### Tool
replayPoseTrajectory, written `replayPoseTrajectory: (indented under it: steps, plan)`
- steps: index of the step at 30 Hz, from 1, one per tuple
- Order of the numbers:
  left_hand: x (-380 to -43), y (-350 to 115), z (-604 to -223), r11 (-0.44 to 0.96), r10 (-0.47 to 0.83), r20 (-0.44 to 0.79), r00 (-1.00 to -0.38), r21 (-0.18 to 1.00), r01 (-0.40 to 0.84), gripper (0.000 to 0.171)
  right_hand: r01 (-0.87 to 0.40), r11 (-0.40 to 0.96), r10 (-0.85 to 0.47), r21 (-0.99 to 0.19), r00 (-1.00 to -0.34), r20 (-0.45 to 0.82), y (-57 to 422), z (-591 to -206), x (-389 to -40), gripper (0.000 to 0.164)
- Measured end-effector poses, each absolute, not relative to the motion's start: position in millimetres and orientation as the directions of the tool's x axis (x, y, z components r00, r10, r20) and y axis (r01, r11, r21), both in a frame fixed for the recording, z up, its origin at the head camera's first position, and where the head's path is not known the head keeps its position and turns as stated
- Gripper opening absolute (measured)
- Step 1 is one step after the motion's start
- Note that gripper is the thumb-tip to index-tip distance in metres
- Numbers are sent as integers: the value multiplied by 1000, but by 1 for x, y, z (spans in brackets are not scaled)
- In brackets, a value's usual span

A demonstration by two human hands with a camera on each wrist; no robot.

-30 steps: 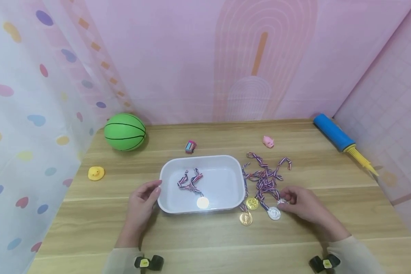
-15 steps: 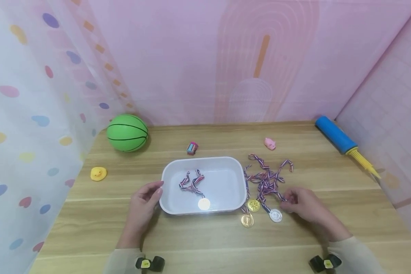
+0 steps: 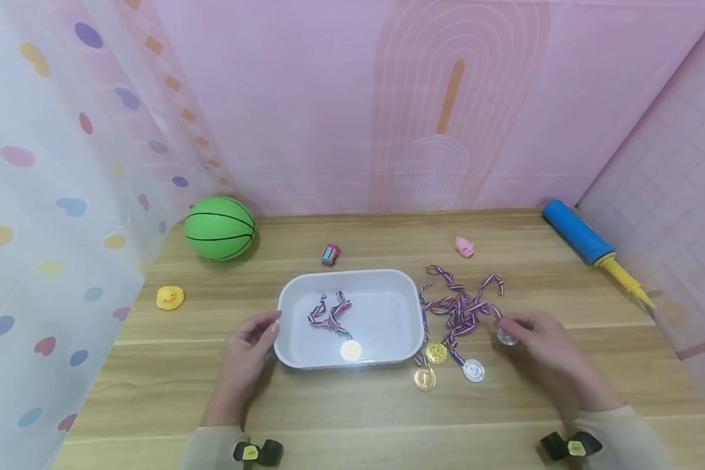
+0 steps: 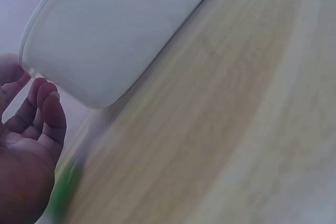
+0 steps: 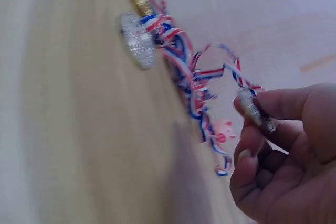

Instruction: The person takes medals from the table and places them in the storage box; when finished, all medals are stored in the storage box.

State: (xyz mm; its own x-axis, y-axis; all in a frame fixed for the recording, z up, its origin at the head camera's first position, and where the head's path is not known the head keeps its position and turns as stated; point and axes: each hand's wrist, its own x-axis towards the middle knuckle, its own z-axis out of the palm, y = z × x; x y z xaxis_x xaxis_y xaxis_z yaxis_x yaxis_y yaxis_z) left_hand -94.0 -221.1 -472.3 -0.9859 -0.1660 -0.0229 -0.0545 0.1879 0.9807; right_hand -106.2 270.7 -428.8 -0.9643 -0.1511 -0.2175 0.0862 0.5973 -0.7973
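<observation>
My right hand [image 3: 543, 336] pinches a silver medal [image 5: 254, 109] between thumb and fingertips, right of a tangle of striped red, white and blue ribbons [image 3: 463, 313]. The ribbon of the held medal runs back into that tangle. Below the ribbons lie another silver medal [image 3: 473, 371] and two gold medals [image 3: 425, 378]. On the left, my left hand [image 3: 245, 352] pinches the rim of a white plastic tray [image 4: 105, 40] with thumb and fingers at its left end. Inside the tray are a medal [image 3: 350, 350], washed out by glare, and its striped ribbon [image 3: 329, 320].
Behind the tray sits a small pink and blue toy [image 3: 330, 254], with a pink toy pig [image 3: 464, 247] farther right. A green ball [image 3: 220, 228] and a yellow rubber duck [image 3: 170, 297] are on the left. A blue and yellow hand pump [image 3: 596, 248] lies at the back right.
My right hand has moved right and slightly up, drawing the silver medal away from the other medals and stretching its ribbon. My left hand stays at the tray rim.
</observation>
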Motion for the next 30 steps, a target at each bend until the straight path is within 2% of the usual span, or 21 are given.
replayPoseTrajectory:
  steps: [4, 10, 13, 21, 30]
  plan:
    - [-94, -221, -473, 192, -164, -30, -986, 979, -62, 31, 126, 456, -123, -881, -972, -203, 274, -417, -106, 41]
    - [-93, -222, -473, 192, -158, -38, -987, 979, -69, 32, 165, 180, -155, -970, -969, -194, 279, -399, -107, 18]
    - [-93, -221, -473, 201, -159, -36, -987, 977, -68, 32, 151, 47, -196, -987, -968, -157, 281, -389, -109, 20]
    - [-93, -221, -472, 221, -155, -37, -987, 973, -71, 33, 5, -202, -278, -979, -959, 53, 282, -360, -115, 31]
    - [-93, -220, -465, 207, -154, -50, -987, 975, -82, 33, -31, -434, -321, -901, -929, 186, 278, -323, -120, 35]
